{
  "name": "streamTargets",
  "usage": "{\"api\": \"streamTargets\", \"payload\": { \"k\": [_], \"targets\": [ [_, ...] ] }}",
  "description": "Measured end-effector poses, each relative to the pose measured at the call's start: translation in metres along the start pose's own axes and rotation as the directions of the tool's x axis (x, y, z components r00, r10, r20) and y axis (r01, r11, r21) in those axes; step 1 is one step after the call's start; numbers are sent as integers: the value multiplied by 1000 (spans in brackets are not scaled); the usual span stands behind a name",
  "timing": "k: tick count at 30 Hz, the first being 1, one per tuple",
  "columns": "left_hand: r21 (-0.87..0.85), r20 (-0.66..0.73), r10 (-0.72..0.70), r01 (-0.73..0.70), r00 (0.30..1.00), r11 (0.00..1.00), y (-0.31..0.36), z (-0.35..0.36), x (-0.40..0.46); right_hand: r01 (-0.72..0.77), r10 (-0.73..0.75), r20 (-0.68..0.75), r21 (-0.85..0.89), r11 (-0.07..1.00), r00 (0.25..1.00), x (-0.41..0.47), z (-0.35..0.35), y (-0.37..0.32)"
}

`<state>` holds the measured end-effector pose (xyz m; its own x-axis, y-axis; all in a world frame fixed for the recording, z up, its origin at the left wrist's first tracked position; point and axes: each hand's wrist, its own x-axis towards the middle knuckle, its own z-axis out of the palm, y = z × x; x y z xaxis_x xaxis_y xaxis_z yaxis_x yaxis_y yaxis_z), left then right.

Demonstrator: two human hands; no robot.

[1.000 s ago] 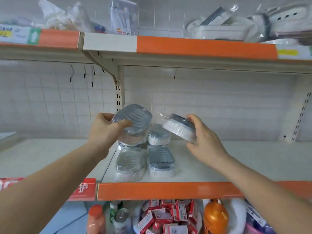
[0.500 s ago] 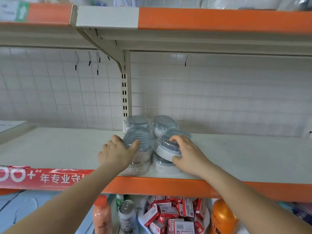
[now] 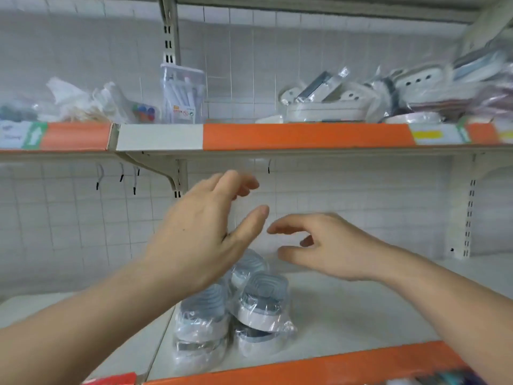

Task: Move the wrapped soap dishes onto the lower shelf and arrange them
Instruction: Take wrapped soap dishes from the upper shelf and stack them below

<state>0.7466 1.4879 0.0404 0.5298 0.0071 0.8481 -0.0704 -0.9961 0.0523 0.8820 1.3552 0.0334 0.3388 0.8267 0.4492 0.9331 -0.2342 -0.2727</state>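
Observation:
Several grey-and-white soap dishes (image 3: 261, 304) in clear wrap stand stacked in a tight cluster on the lower shelf (image 3: 361, 315), near its left end. My left hand (image 3: 205, 229) is raised above the cluster, fingers spread and empty. My right hand (image 3: 330, 243) hovers to the right of it, fingers loosely bent, holding nothing. Neither hand touches the dishes. More wrapped dishes (image 3: 327, 101) lie piled on the upper shelf (image 3: 305, 136) at the right.
The upper shelf also carries a clear pack of white items (image 3: 183, 95) at the middle and crumpled plastic bags (image 3: 80, 101) at the left. A bracket and slotted upright (image 3: 177, 176) sit behind my left hand. Small hooks (image 3: 119, 176) hang on the tiled back wall.
Both hands have let go of the dishes on the lower shelf and risen above the stack, empty. The view has tilted up, bringing the upper shelf's goods into sight.

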Motion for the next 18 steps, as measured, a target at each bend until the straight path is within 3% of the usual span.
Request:
{"api": "streamTargets", "payload": {
  "k": [4, 8, 13, 16, 18],
  "targets": [
    [-22, -98, 164, -166, 982, 986, 26, -31, 51, 83, -54, -245, 112, 990, 968, -11, -82, -27],
    [53, -86, 108, -104, 990, 993, 37, -34, 108, 80, -47, -461, 52, 995, 886, -10, -147, -17],
    [156, 170, -6, -20, 985, 988, 37, -1, 178, -208, 18, -533, -298, 932, 846, 26, -200, 41],
    [233, 383, -87, -6, 920, 972, 36, 28, 214, -296, 55, -514, -401, 867, 856, 53, -216, 75],
    [185, 498, -177, 96, 849, 978, 31, 43, 230, -300, 49, -478, -465, 833, 877, 75, -222, 91]
  ]
}}
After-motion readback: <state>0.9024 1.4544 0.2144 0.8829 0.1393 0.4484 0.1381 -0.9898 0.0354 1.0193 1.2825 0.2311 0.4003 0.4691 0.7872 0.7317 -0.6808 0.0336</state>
